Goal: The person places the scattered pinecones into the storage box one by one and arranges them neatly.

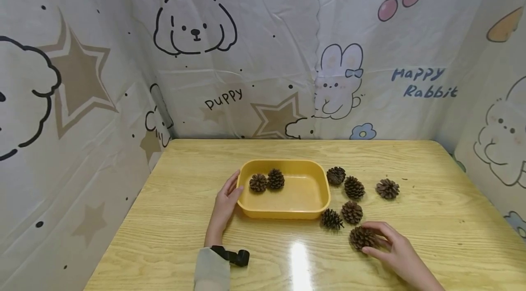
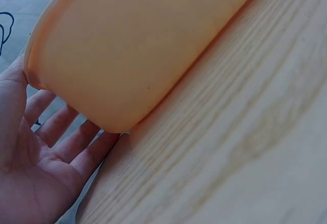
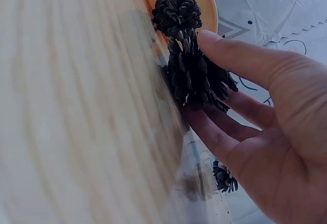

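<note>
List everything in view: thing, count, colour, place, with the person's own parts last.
tray: one, yellow plastic, middle of the table.
pine cones in the tray: two, dark brown, side by side at its far left end.
pine cones on the table: six, dark brown, loose to the right of the tray; the nearest one is under the right hand.
table: one, light wood grain.
backdrop sheets: pale, with cartoon puppies, rabbits and stars, on three sides.
wrist camera strap: one, black, on the left wrist.
left hand: fingers straight against the tray's left end.
right hand: thumb and fingers pinch the nearest cone.
</note>
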Available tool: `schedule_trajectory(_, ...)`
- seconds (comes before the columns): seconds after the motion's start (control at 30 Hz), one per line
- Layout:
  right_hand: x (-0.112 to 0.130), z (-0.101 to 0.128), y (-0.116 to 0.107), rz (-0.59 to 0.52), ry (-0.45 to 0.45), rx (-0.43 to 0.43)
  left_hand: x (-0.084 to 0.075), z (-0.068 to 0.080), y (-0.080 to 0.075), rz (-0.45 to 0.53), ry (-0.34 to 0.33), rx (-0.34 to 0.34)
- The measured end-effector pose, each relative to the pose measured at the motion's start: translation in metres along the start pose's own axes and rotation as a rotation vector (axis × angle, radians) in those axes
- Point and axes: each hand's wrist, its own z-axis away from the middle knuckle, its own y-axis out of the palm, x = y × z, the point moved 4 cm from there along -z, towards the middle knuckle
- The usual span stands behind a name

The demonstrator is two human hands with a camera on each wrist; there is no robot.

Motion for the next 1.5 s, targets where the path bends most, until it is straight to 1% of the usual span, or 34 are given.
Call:
schedule_trajectory(0.13, -0.001, -0.001, 0.000, 0.009, 0.011, 0.001, -0.001, 0.000, 0.000, -0.001, 0.004, -0.005)
schedule_trajectory(0.4, 0.001, -0.002, 0.001, 0.024, 0.000, -0.020, -0.003, 0.000, -0.001, -0.007, 0.010, 0.001)
schedule_trajectory(0.57, 0.004, -0.002, -0.001, 0.033, 0.012, -0.044, -0.005, 0.000, -0.001, -0.009, 0.015, 0.001)
schedule_trajectory(0.73, 0.007, -0.001, -0.002, 0.031, -0.010, -0.071, -0.005, -0.001, -0.001, -0.004, 0.011, -0.005)
schedule_trajectory(0.87, 0.008, -0.001, -0.004, 0.019, -0.010, -0.097, -0.004, -0.001, -0.001, -0.001, 0.007, -0.005)
schedule_trajectory(1.1, 0.015, 0.000, -0.005, -0.021, -0.073, -0.164, -0.003, -0.002, -0.001, -0.001, 0.014, -0.003)
schedule_trajectory(1.33, 0.020, -0.003, -0.006, -0.003, -0.139, -0.212, -0.002, 0.000, -0.001, 0.006, 0.021, -0.001)
schedule_trajectory(1.5, 0.025, -0.006, -0.005, -0.013, -0.156, -0.244, -0.003, 0.001, 0.001, 0.020, 0.010, -0.001)
